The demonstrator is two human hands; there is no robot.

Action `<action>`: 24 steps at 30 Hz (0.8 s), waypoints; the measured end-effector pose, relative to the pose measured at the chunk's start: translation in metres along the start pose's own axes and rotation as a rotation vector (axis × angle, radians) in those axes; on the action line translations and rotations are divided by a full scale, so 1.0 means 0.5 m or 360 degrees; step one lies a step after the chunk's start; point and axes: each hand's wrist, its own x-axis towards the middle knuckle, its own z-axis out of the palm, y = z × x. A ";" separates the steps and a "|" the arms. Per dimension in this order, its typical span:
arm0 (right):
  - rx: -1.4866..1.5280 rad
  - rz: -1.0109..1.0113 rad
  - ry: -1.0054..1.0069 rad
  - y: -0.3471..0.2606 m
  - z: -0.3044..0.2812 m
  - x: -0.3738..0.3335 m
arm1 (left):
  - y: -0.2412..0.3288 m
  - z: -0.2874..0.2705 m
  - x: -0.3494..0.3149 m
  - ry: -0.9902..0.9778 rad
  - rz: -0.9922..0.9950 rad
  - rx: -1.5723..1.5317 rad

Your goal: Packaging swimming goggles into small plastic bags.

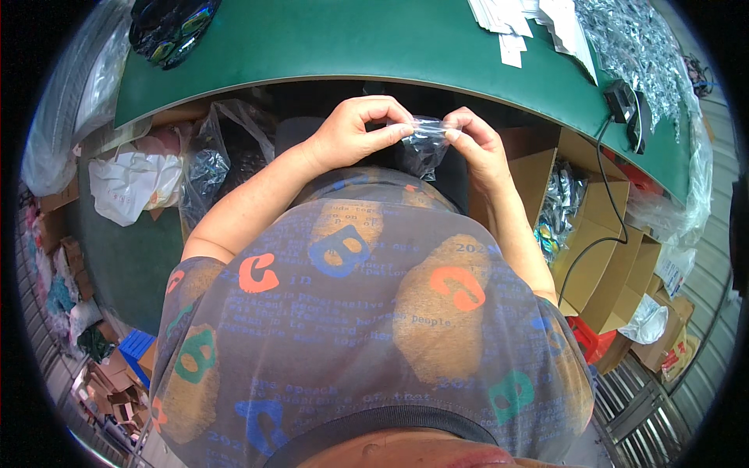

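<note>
A small clear plastic bag [425,153] hangs over my lap, just below the front edge of the green table [328,39]. My left hand [365,129] pinches one end of its top edge between thumb and fingers. The other end is pinched by my right hand [477,142], so the edge is stretched between both hands. Something dark shows in or behind the clear film, but I cannot make out which.
On the table lie a black plastic bag [172,30], white papers [507,23] and a heap of clear packets [636,51]. A black cabled device [622,103] sits near the right edge. Cardboard boxes [605,226] stand right, one holding packets; white bags [133,183] lie left.
</note>
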 end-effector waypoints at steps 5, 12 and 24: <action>-0.0174 -0.0016 -0.0024 -0.001 -0.005 0.002 | 0.000 0.001 -0.001 -0.0021 -0.0002 -0.0003; -0.0002 0.0057 -0.0004 -0.006 0.001 0.005 | 0.004 0.003 0.003 -0.0020 0.0002 -0.0013; -0.0274 -0.0036 -0.0091 -0.019 0.002 0.012 | 0.006 0.004 0.004 -0.0010 0.0009 0.0026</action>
